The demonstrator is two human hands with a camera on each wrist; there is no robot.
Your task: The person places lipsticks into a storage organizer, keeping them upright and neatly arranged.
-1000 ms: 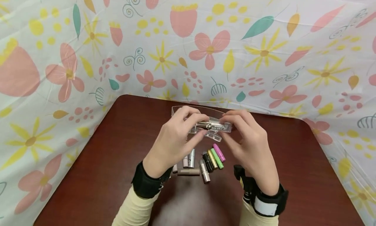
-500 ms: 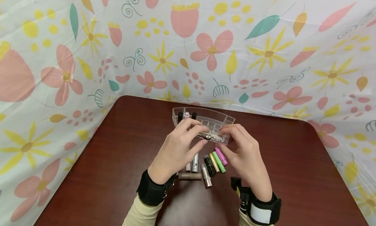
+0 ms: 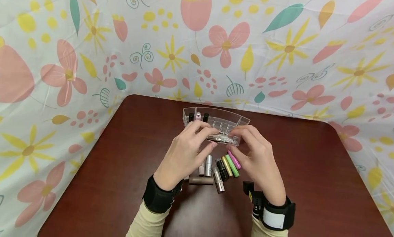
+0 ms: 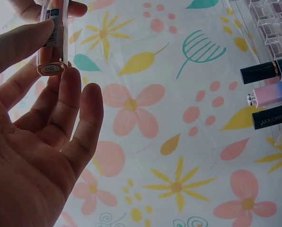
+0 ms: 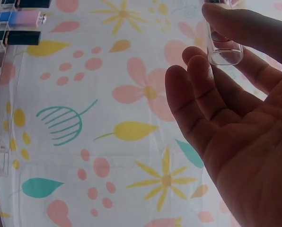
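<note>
Between my hands, over the front of the clear organizer (image 3: 227, 113), a lipstick (image 3: 219, 138) lies level. My left hand (image 3: 186, 149) pinches its brownish base end between thumb and fingers; the flat end with a round label faces the left wrist camera. With thumb and fingertips, my right hand (image 3: 258, 155) pinches the other end, the transparent cap (image 5: 226, 56). Three lipsticks stand in the organizer's left part: a black one (image 4: 271, 117), a pink-and-blue one (image 4: 268, 94) and another black one (image 4: 264, 72). My left fingers partly hide the organizer.
Loose tubes lie on the dark red table (image 3: 123, 161) below my hands: a silver one (image 3: 208, 166), a taupe one (image 3: 201, 180), a silver one with a clear part (image 3: 218, 180), and black, gold, green (image 3: 232, 166) and magenta ones. A flowered cloth (image 3: 172, 79) hangs behind.
Both hands have come down and nearer with the lipstick held between them, bringing the organizer's lipsticks into sight. The head view has shifted slightly. The loose tubes lie as before.
</note>
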